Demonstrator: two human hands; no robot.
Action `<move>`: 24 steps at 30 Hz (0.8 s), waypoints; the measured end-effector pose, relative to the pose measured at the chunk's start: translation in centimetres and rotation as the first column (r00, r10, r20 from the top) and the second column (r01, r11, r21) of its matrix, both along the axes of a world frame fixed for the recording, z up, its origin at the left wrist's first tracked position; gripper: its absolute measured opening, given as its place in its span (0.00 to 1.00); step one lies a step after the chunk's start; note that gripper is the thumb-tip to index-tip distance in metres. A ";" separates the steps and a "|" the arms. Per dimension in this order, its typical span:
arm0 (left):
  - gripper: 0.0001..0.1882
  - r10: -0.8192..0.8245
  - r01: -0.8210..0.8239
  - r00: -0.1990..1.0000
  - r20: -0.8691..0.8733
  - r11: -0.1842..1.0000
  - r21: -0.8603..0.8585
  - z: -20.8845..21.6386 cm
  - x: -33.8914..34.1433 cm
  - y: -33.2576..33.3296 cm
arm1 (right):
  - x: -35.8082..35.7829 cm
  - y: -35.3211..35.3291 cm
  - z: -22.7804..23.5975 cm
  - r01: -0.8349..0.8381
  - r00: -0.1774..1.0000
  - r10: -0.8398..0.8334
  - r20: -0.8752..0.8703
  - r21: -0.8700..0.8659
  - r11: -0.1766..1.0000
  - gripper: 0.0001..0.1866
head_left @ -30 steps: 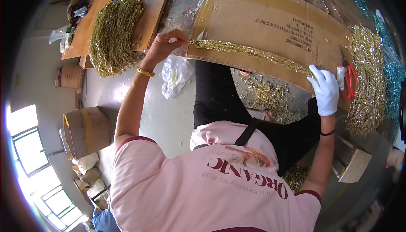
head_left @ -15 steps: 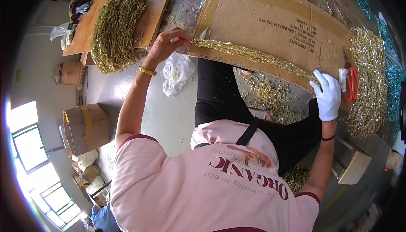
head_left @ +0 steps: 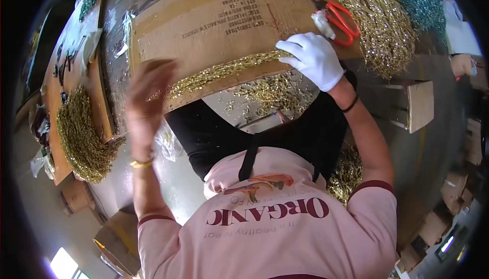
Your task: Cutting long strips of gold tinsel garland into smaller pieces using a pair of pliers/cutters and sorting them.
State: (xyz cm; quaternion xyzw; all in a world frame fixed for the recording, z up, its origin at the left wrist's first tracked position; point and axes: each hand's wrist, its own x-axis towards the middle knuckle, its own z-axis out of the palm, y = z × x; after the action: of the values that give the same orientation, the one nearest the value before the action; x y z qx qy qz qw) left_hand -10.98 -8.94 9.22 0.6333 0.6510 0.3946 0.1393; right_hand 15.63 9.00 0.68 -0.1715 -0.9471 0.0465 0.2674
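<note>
Gold metallic tinsel bundle lies along the near edge of the flat brown cardboard sheet on the worn desk. White-gloved right hand: fingers grasping the bundle's right end. Bare left hand: blurred beside the left end; finger state cannot be told.

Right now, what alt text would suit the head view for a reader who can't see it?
The gloved right hand is at one end of a gold tinsel length along a cardboard sheet; the blurred, bare left hand is near the other. Red-handled scissors and a gold tinsel bundle lie farther right.
</note>
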 end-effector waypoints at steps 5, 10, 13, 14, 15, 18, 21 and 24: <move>0.11 -0.259 0.274 0.960 -0.104 0.946 0.174 -5.8 9.7 7.9 | -0.1 -0.4 0.3 0.020 1.000 -0.020 0.017 -0.040 0.999 0.14; 0.09 -0.205 0.212 0.977 -0.061 0.964 0.163 -8.6 10.8 9.2 | 0.1 -0.4 0.0 0.036 0.999 -0.037 -0.008 -0.064 0.997 0.15; 0.08 -0.187 0.196 0.980 -0.070 0.967 0.163 -9.1 10.7 9.5 | 0.7 -0.2 0.2 0.046 0.995 -0.056 -0.080 -0.120 0.992 0.15; 0.08 -0.183 0.195 0.979 -0.086 0.967 0.166 -9.2 10.6 9.5 | 1.1 0.0 0.3 0.055 0.988 -0.076 -0.134 -0.159 0.986 0.14; 0.08 -0.184 0.196 0.979 -0.086 0.967 0.161 -9.2 10.6 9.6 | 1.8 0.5 0.2 0.055 0.988 -0.078 -0.135 -0.163 0.985 0.14; 0.08 -0.189 0.196 0.980 -0.061 0.970 0.146 -8.9 10.8 9.7 | 2.9 1.5 -0.2 -0.070 0.985 0.076 -0.156 0.044 0.997 0.08; 0.08 -0.142 0.142 0.990 -0.005 0.984 0.110 -8.8 10.8 9.8 | 2.4 0.3 0.1 0.032 0.990 -0.039 -0.137 -0.051 0.998 0.08; 0.09 -0.185 0.186 0.983 -0.019 0.978 0.099 -8.8 10.5 9.8 | 1.9 -0.1 0.6 0.094 0.976 -0.138 -0.171 -0.244 0.965 0.09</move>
State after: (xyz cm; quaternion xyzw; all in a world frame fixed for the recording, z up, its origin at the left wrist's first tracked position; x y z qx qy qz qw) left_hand -0.46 0.90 0.44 0.6993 0.5691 0.4092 0.1403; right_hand 17.55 8.95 1.32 -0.2521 -0.8940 0.1581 0.3349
